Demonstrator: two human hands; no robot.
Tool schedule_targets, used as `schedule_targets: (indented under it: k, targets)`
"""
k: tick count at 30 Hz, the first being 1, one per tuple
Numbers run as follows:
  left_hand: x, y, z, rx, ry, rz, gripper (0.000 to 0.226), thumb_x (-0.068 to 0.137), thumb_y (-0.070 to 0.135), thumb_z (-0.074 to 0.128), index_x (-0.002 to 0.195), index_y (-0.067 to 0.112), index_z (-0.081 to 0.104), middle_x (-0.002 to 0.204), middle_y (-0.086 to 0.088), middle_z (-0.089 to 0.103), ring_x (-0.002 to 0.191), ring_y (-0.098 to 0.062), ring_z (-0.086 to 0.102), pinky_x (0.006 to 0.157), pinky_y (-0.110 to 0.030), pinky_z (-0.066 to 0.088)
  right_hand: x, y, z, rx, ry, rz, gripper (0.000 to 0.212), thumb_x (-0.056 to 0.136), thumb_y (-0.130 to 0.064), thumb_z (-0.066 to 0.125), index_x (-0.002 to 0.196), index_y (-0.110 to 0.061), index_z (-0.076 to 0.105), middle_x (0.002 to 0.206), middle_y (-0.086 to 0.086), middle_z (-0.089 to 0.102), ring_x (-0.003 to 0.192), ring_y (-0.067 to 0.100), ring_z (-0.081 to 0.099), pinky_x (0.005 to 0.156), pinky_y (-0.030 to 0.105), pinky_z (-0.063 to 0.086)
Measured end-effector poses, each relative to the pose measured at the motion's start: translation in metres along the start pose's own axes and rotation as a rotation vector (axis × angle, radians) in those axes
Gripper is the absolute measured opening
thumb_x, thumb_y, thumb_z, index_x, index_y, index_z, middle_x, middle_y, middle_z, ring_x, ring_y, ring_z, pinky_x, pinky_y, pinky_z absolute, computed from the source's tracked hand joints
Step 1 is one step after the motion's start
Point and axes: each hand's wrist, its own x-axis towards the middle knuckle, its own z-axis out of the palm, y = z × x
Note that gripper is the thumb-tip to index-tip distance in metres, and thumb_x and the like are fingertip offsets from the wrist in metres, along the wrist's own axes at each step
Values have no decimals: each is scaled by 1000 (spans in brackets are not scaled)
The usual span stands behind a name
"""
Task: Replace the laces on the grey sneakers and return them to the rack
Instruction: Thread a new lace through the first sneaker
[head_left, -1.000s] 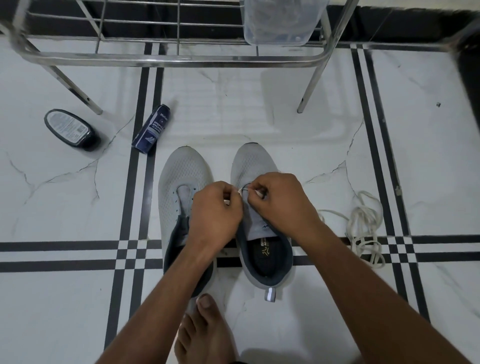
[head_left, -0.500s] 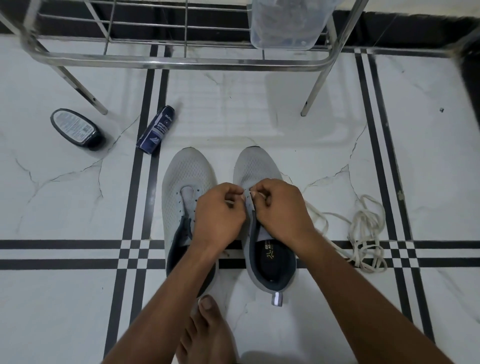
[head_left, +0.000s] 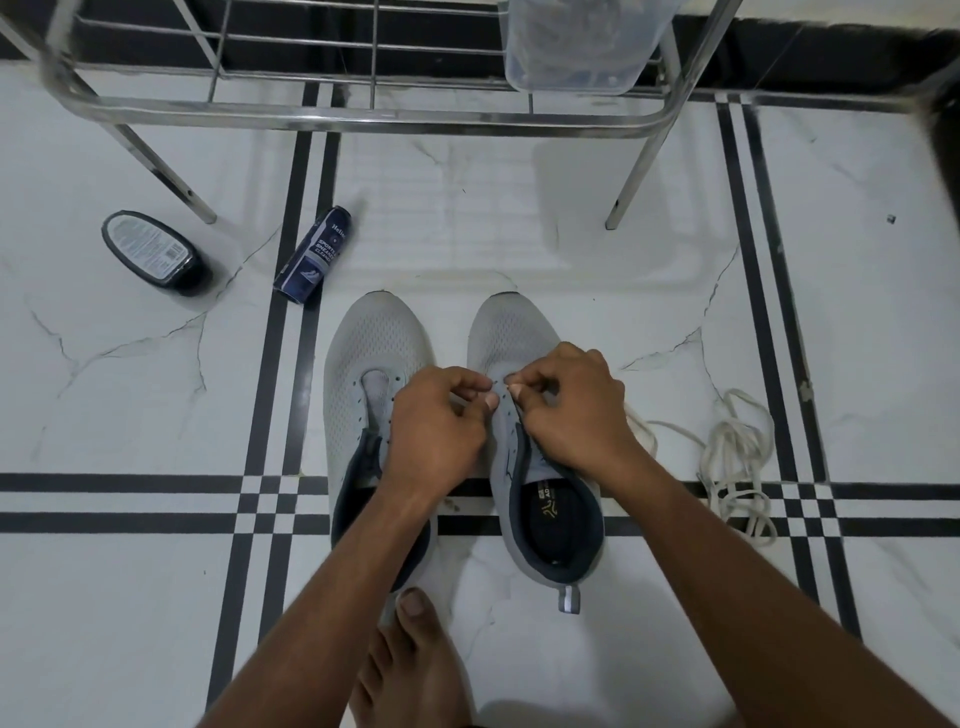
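- Grey right sneaker (head_left: 511, 332) sits on the tiled floor (head_left: 597, 260) beside its unlaced twin (head_left: 374, 343); my left hand (head_left: 434, 431) and right hand (head_left: 569, 410) both pinch at its top eyelets, though the lace tip itself is too small to make out.
- White lace (head_left: 737, 467) trails off in a loose heap to my right; I reckon it could knot or snag as I pull.
- Misjudging an eyelet might skip a hole, and the rack (head_left: 363, 111) waits ahead.

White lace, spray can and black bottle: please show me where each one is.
white lace (head_left: 737, 457), head view, on its coiled loops.
spray can (head_left: 314, 254), head view, on its label.
black bottle (head_left: 150, 249), head view, on its label.
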Motion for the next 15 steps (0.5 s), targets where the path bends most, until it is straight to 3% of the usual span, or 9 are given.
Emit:
schedule_targets:
  k: [2,6,9,12,15]
  targets:
    - [1,-2,0,-65,-10,-28,8,95,27,81,103,27,80,95,8,74,83,-12,76,84,-43,65,0,-2,5,123,-1,86,19,95,-30,75,80,-43,74,98,-17,61,114,14,52,106,49,41]
    - [4,-7,-1,-153,-51,-45,9,95,25,81,104,26,80,96,7,74,84,-17,78,82,-46,67,2,-6,13,228,16,155,34,91,-32,76,65,-54,71,94,-20,61,112,18,59,105,56,47]
    - [4,-3,-5,-209,-91,-67,9,98,15,78,107,15,79,99,-3,74,83,-19,79,81,-43,68,4,-6,12,272,-13,181,26,95,-30,76,71,-40,72,97,-18,63,110,16,61,106,56,47]
    - [5,1,-8,-238,-132,-86,7,99,13,77,105,11,78,96,-10,75,84,-23,80,82,-44,68,1,-5,12,186,-21,134,22,98,-29,73,78,-39,71,100,-20,63,112,10,54,106,45,38]
    - [5,3,-8,-236,-138,-90,5,98,16,79,100,11,79,88,-10,78,81,-23,80,83,-46,68,-5,-6,9,51,-9,52,15,98,-30,71,88,-41,70,104,-20,64,110,4,46,93,35,22]
